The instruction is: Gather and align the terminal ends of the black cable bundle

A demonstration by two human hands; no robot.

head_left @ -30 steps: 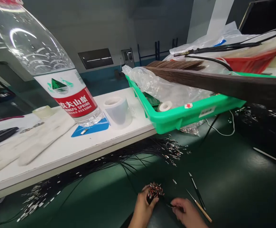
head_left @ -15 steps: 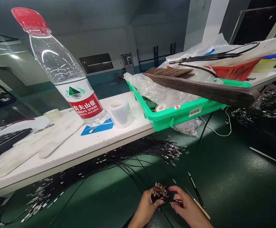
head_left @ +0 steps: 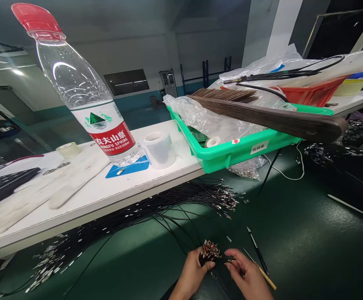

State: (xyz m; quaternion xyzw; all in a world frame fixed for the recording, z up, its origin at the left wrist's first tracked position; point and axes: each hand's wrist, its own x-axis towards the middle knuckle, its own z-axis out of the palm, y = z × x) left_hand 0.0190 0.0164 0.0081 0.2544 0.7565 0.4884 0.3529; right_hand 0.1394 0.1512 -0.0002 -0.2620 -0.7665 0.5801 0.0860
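Observation:
My left hand (head_left: 191,270) is wrapped round a bundle of thin black cables (head_left: 210,250), whose coppery and silvery ends point up in a tight cluster. Just to the right, my right hand (head_left: 245,271) has thumb and fingers drawn together on a cable (head_left: 230,261); only a small end of it shows at the fingertips. A small gap separates this hand from the cluster. Below the hands, a loose black cable end (head_left: 213,275) hangs. Beyond the right hand lie a black-handled craft knife (head_left: 258,252) and a thin tool with a wooden handle (head_left: 267,278).
Many black cables (head_left: 169,202) lie in a heap behind the hands. On the white table (head_left: 144,185) stand a water bottle (head_left: 103,125), a tape roll (head_left: 159,150) and white gloves (head_left: 72,183). A green tray (head_left: 219,160) overhangs its edge, with a wooden brush (head_left: 272,116) on top.
My right hand has shifted slightly and its fingers have drawn closer together; less of the cable shows in them. My left hand keeps the bundle in nearly the same place.

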